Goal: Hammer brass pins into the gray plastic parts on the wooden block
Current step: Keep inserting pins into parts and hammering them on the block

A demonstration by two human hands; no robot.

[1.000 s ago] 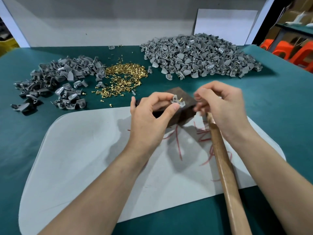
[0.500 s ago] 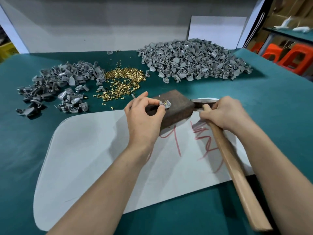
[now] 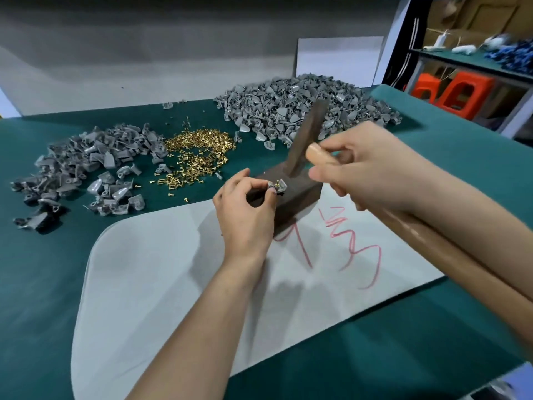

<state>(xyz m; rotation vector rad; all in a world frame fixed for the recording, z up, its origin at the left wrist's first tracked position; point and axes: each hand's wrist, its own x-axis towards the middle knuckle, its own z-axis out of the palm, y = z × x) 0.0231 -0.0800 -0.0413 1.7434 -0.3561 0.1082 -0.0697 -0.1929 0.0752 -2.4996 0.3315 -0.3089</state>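
A dark wooden block point(image 3: 300, 196) sits at the far edge of a white mat point(image 3: 173, 284). On its top lies a gray plastic part point(image 3: 279, 186) with a brass pin point(image 3: 277, 182) standing upright in it. My left hand point(image 3: 245, 215) pinches the part from the left and holds it on the block. My right hand point(image 3: 372, 171) grips the hammer point(image 3: 305, 134) high on its wooden handle. The dark metal head is raised and tilted above the block, its lower end just right of the pin.
A big pile of gray parts point(image 3: 302, 108) lies at the back right, and a smaller gray pile point(image 3: 86, 166) at the left. Loose brass pins point(image 3: 199, 151) lie between them on the green table point(image 3: 43, 269). Red scribbles point(image 3: 346, 241) mark the mat. Orange stools point(image 3: 461, 90) stand beyond the table's right edge.
The hammer went from lying low beside the block to raised over it, lifted by my right hand. My left hand has stayed on the part on the block.
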